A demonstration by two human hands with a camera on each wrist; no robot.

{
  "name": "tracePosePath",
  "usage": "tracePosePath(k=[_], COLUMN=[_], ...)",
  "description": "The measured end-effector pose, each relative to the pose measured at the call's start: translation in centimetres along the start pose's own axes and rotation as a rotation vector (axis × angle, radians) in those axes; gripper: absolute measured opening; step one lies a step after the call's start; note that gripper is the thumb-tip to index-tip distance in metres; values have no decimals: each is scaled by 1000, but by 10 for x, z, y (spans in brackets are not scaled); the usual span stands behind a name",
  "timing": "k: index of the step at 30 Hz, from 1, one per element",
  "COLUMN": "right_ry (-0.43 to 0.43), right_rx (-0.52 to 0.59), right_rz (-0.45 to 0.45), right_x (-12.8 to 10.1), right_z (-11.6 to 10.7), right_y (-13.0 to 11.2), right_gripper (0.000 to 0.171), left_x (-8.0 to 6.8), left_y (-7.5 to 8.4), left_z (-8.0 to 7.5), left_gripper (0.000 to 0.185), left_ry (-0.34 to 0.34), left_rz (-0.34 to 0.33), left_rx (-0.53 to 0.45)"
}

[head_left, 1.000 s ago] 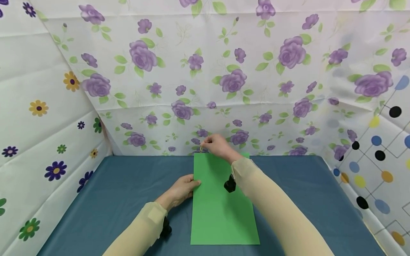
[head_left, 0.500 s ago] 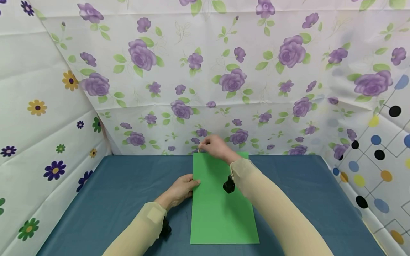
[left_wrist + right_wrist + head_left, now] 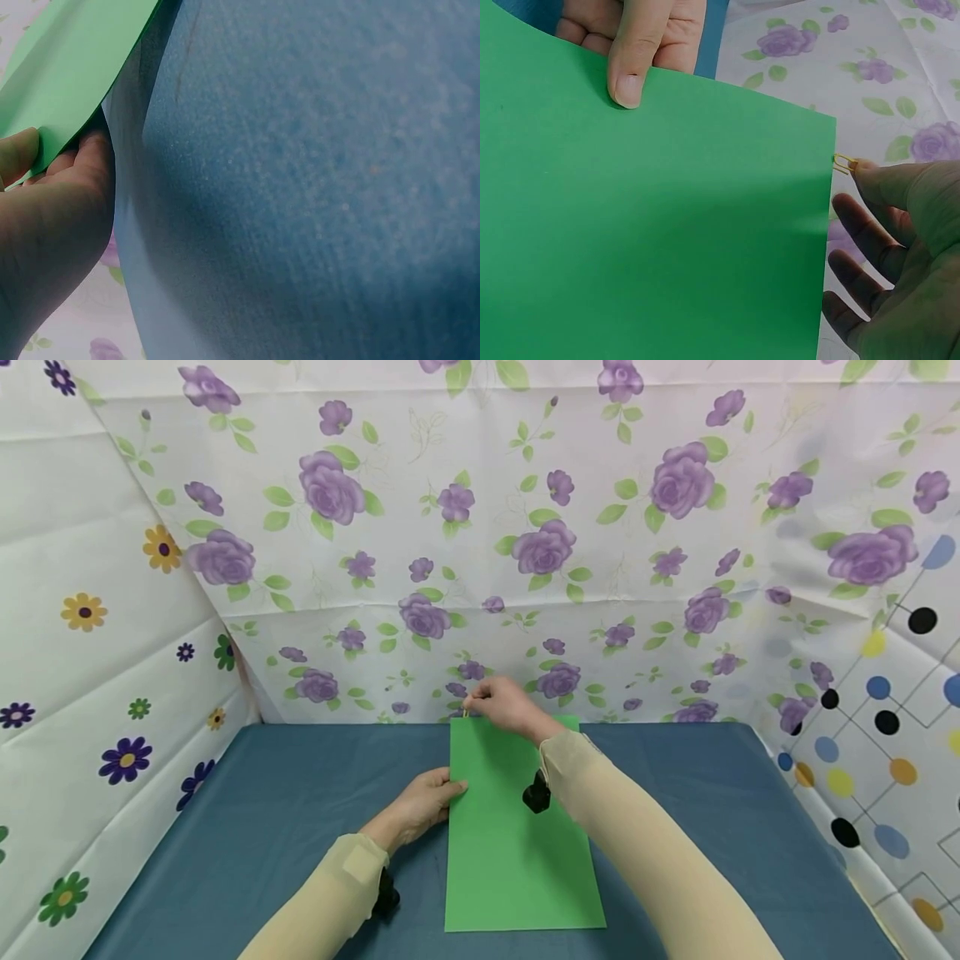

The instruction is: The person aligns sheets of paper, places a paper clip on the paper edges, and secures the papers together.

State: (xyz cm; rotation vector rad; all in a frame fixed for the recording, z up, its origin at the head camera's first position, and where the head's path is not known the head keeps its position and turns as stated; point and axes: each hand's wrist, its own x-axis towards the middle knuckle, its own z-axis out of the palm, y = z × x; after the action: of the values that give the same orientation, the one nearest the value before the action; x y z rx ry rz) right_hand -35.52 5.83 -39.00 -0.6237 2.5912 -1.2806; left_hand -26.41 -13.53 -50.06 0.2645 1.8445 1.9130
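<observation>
Lying lengthwise on the blue worktop (image 3: 247, 827), a green sheet of paper (image 3: 517, 843) runs from the near edge toward the far floral backdrop (image 3: 480, 527). The left hand (image 3: 423, 802) grips the sheet at its left edge, about halfway along: in the right wrist view its thumb (image 3: 630, 75) presses down on top of the paper while the other fingers curl beneath the edge, and the left wrist view shows that edge lifted slightly off the worktop between thumb and fingers.

At the far left corner of the sheet, the right hand (image 3: 506, 703) pinches a small yellow paper clip (image 3: 844, 162) between thumb and forefinger, its remaining fingers loosely spread. The clip sits right at the paper's far edge, touching it; whether it has slid onto the sheet cannot be told. Both forearms wear pale beige sleeves (image 3: 645, 852), each with a small black device strapped at the wrist. Flowered cloth also hangs at the left, and a cloth with coloured dots (image 3: 892, 718) at the right.
</observation>
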Motion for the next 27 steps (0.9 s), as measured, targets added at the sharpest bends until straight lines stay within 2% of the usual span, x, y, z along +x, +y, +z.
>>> tracePosePath(k=[18,27], right_ry=[-23,-25], right_rx=[-35,-62], right_rz=[30,-6], right_x=[1,-1], right_z=[4,4], right_y=[-4,-6], right_gripper=[37,47], left_x=[0,-2], left_y=[-1,0], left_z=[-2,-1], left_gripper=[40,39], left_ry=[-8,-10], left_rz=[9,15], left_rx=[6,2])
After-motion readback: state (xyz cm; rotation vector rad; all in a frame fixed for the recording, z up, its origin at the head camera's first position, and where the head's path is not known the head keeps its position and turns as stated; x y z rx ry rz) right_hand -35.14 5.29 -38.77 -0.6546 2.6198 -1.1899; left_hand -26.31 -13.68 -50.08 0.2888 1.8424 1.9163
